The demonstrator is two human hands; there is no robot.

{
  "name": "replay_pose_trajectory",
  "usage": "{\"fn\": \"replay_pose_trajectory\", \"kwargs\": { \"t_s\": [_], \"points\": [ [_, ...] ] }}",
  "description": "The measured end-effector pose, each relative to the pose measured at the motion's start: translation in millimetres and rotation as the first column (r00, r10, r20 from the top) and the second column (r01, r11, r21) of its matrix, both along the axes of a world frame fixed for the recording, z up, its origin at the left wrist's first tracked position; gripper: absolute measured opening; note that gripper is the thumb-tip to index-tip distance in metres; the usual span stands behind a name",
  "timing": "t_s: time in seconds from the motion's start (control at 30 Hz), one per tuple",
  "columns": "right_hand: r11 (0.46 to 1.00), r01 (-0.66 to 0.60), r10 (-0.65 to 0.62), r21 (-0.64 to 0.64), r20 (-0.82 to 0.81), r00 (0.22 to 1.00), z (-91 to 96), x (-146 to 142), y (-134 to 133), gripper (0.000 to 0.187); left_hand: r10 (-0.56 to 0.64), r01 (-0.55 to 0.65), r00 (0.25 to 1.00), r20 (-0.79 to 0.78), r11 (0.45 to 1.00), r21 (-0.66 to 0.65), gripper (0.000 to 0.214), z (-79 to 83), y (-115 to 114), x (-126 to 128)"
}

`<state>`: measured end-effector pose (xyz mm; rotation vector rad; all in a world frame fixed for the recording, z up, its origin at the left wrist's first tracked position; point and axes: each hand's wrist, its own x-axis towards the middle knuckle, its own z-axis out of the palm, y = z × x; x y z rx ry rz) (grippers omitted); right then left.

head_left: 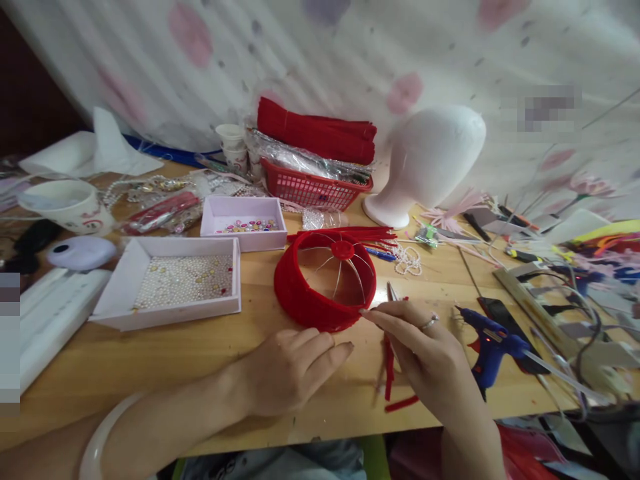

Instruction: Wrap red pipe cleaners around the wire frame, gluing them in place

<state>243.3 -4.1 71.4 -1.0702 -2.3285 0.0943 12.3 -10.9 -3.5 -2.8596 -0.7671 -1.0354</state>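
Observation:
A round red headpiece frame [315, 300] rests on the table, a wide fuzzy band with thin wire spokes meeting at a small red disc [343, 250]. My right hand [425, 353], with a ring on one finger, pinches at the band's lower right edge with its fingertips. Just in front of the band is my left hand [300, 370], its fingers curled in and its knuckles close to the band; whatever they hold is hidden. Partly behind my right hand lie cut red fuzzy strips [389, 370] and the metal tip of a tool [392, 292].
On the left stand a white box of pearl beads [233, 277] and a smaller box of coloured gems [244, 239]. A red basket [315, 190] and a white foam head [435, 153] are behind. To the right lie a blue glue gun [500, 343], a phone [510, 327] and cables.

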Motion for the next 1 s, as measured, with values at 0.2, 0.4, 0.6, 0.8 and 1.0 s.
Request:
{"fn": "replay_pose_trajectory", "kwargs": {
  "t_s": [0.2,0.4,0.6,0.8,1.0],
  "points": [
    [0.999,-0.044,0.044,0.018,0.027,0.999,-1.3,3,11,0.044,0.007,-0.007,1.0,-0.006,1.0,0.008,0.031,-1.4,1,-1],
    [0.996,-0.074,0.074,0.055,0.003,0.997,-1.9,3,16,0.045,0.03,-0.03,1.0,0.002,0.999,0.02,0.034,0.6,0,0],
    [0.994,-0.098,0.098,0.047,-0.003,0.995,-5.7,8,24,0.051,0.144,-0.166,0.961,0.235,0.983,0.074,0.03,6.6,4,-8],
    [0.997,-0.08,0.08,0.012,-0.015,0.997,-12.4,10,30,0.045,0.402,-0.432,0.787,0.468,0.901,-0.047,0.036,20.9,34,-35],
    [0.994,-0.108,0.107,-0.022,-0.063,0.992,-20.4,10,35,0.039,0.462,-0.447,0.823,0.33,0.886,-0.126,0.066,12.6,38,-25]
  ]
}}
